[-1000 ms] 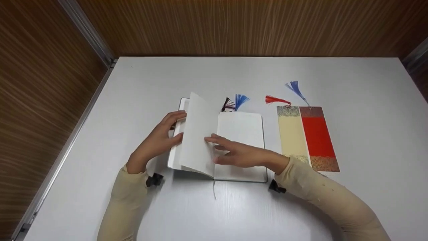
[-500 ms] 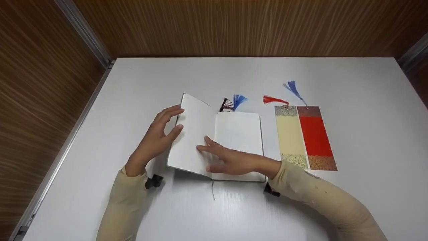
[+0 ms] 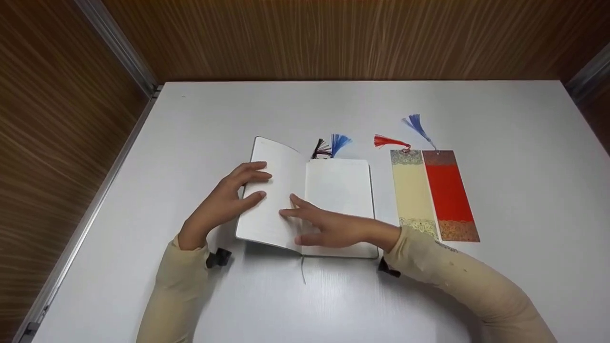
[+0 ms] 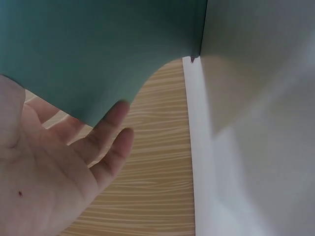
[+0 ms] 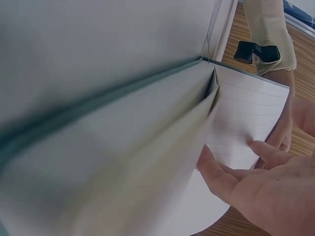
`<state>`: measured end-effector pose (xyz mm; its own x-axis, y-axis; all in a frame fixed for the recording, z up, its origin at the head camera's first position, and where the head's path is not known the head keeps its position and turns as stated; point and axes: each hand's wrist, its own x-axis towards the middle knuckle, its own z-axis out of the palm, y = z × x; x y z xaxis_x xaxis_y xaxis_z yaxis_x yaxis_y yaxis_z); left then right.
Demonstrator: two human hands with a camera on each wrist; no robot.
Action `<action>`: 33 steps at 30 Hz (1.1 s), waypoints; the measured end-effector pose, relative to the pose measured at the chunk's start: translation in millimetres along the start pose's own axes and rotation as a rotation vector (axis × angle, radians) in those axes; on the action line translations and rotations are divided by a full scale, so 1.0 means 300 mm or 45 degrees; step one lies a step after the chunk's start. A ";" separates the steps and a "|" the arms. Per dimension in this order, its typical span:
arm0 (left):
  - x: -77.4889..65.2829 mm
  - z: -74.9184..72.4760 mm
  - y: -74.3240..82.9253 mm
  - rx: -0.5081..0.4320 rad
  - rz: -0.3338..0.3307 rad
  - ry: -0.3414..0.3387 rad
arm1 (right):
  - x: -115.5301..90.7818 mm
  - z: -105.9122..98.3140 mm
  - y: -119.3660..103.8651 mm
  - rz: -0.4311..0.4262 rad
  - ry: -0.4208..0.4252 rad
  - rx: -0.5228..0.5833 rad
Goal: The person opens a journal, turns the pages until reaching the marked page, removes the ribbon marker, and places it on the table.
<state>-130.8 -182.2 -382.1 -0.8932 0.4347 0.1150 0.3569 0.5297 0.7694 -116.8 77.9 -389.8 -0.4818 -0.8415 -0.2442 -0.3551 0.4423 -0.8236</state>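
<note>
A green-covered notebook (image 3: 338,190) lies spread on the white table, its left half raised at a slant. My left hand (image 3: 228,200) holds that side at the outer edge, thumb and two fingers over the white page. In the left wrist view, two fingers (image 4: 118,115) show beneath the green cover (image 4: 98,49). My right hand (image 3: 338,228) reaches across the right page, its loosely spread fingertips on the left page near the spine. The right wrist view shows faint lines on the page (image 5: 241,118). A dark tassel (image 3: 321,148) and a blue tassel (image 3: 340,144) stick out at the notebook's top.
Right of the notebook lie a cream bookmark (image 3: 412,190) with a red tassel (image 3: 391,141) and a red bookmark (image 3: 450,190) with a blue tassel (image 3: 416,125). A thin ribbon (image 3: 303,271) trails from the spine's bottom. Wood-grain panels (image 3: 357,38) border the table.
A loose leaf standing up from the left half has come down flat to the left. My left fingers moved inward over the page; my right fingertips shifted left and slightly down.
</note>
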 end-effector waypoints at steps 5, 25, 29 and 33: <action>0.005 0.003 -0.009 -0.012 -0.018 -0.042 | -0.005 -0.063 0.039 -0.005 0.054 -0.006; 0.000 0.004 -0.022 -0.052 -0.047 -0.085 | -0.047 -0.373 0.291 0.417 0.403 -0.112; 0.001 0.005 -0.024 -0.042 -0.045 -0.088 | -0.052 -0.379 0.301 0.454 0.397 -0.178; -0.001 0.006 -0.024 -0.030 -0.048 -0.093 | -0.056 -0.374 0.304 0.466 0.401 -0.191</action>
<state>-132.5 -184.9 -388.7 -0.8833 0.4670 0.0403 0.3159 0.5297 0.7872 -230.9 167.2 -403.3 -0.8063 -0.4987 -0.3181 -0.2174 0.7500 -0.6247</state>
